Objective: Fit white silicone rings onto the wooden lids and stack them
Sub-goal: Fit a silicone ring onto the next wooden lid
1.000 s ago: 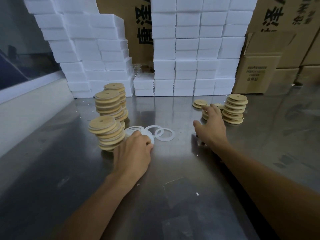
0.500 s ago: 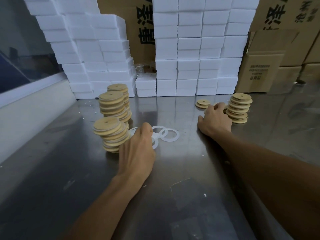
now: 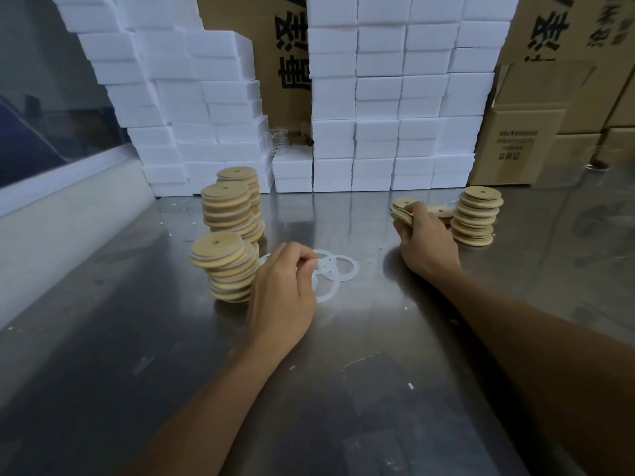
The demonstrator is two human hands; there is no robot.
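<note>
Head view: right hand (image 3: 424, 240) gripped 2 or 3 wooden lids (image 3: 402, 209) lifted just beside the short stack (image 3: 476, 216), likely feedstock, while left hand (image 3: 281, 290) pinched at the silicone rings (image 3: 338, 269) under its fingertips, probably separating 1.

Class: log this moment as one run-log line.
left hand: pinching ring | right hand: gripping lids | stage: picking up

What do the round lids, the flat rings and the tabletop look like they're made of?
Lids: pale wood, matte, tan discs with a centre hole. Rings: thin, translucent white, probably silicone, lying flat. Tabletop: brushed metal, likely stainless steel, grey and reflective.
</note>
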